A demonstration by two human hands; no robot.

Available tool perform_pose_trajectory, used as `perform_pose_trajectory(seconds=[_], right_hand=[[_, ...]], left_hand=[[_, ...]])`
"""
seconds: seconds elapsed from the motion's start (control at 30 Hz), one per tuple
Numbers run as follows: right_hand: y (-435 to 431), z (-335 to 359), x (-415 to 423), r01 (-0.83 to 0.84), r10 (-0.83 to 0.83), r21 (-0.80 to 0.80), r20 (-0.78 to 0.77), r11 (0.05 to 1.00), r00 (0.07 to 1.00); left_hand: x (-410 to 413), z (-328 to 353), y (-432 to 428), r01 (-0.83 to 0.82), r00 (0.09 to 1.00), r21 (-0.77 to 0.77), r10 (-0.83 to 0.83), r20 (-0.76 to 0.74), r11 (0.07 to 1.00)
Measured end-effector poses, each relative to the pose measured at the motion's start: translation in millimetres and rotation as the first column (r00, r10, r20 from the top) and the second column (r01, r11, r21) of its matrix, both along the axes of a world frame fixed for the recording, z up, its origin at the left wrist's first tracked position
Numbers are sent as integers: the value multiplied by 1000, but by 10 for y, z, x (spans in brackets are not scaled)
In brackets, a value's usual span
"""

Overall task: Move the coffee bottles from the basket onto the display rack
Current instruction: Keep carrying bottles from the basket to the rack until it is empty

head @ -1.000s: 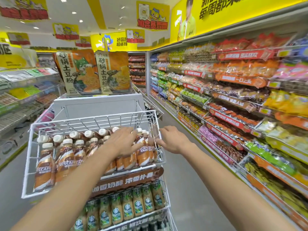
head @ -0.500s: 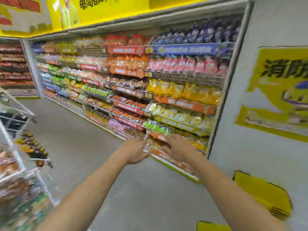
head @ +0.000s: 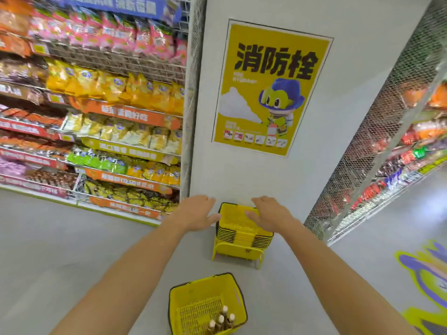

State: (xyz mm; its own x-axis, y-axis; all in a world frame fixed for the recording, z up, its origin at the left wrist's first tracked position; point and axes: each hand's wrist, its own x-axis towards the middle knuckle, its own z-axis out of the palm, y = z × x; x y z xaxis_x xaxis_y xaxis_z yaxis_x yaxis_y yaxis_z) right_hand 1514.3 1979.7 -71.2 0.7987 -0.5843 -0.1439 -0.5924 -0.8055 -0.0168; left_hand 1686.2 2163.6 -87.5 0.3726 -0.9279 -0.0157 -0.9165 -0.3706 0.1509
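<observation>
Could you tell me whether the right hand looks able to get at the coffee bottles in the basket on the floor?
Probably yes: the basket is open-topped, nothing covers the bottles, and the right hand is empty, though raised well above them.

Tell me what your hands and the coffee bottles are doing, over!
Left hand and right hand open, empty, stretched forward. Four white-capped brown coffee bottles upright in yellow plastic floor basket. Nothing in the way.

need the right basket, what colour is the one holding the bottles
Yellow basket with a black rim, bottles inside; head view.
</observation>
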Motion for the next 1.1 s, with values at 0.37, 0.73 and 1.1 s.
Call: perform_pose_trajectory(seconds=[0.37, 0.73, 1.1], right_hand=[[-982, -1297, 1197, -166, 171, 159, -20, 973, 985], [-1752, -3728, 681, -235, 396, 423, -346, 875, 851], [-2190, -5677, 190, -226, 496, 547, -418, 806, 761]], left_hand=[[873, -1468, -881, -166, 959, 230, 211, -190, 959], [68, -3535, -1216, -297, 786, 507, 508, -351, 809], [-607, -5441, -1563, -286, 673, 590, 596, -438, 756]])
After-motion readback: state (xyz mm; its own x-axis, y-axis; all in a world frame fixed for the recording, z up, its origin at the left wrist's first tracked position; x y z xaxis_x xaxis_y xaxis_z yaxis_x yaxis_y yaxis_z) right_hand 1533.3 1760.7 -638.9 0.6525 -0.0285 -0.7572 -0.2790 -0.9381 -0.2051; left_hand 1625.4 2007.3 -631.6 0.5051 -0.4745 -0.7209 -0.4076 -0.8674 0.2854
